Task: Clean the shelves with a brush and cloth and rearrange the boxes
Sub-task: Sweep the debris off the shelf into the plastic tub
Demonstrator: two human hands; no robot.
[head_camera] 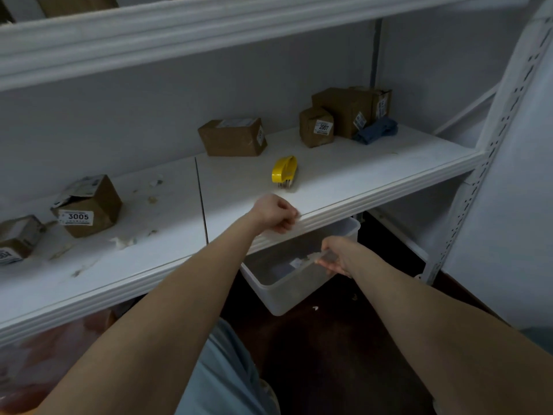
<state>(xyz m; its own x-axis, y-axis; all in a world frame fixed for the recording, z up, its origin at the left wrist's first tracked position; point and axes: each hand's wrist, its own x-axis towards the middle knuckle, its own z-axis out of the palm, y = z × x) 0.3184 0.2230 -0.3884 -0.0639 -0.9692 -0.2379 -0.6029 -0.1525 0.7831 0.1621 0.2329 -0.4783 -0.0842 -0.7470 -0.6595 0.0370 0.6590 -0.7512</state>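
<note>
A yellow brush [284, 171] lies on the white shelf [359, 187] near its front edge. A blue cloth [376, 130] is bunched at the back right beside several brown boxes [344, 110]. One box [232, 137] stands mid-shelf, and a box labelled 3005 [88, 206] tilts at the left among paper scraps [124, 241]. My left hand [276, 214] is curled at the shelf's front edge; whether it pinches anything is unclear. My right hand [336, 256] grips the rim of a clear plastic bin [287, 292] held just under the shelf edge.
An upper shelf [149, 31] overhangs the work area. A perforated white upright [478, 181] stands at the right. Another small box [18, 239] sits at the far left edge. The floor below is dark, with a few scraps on it.
</note>
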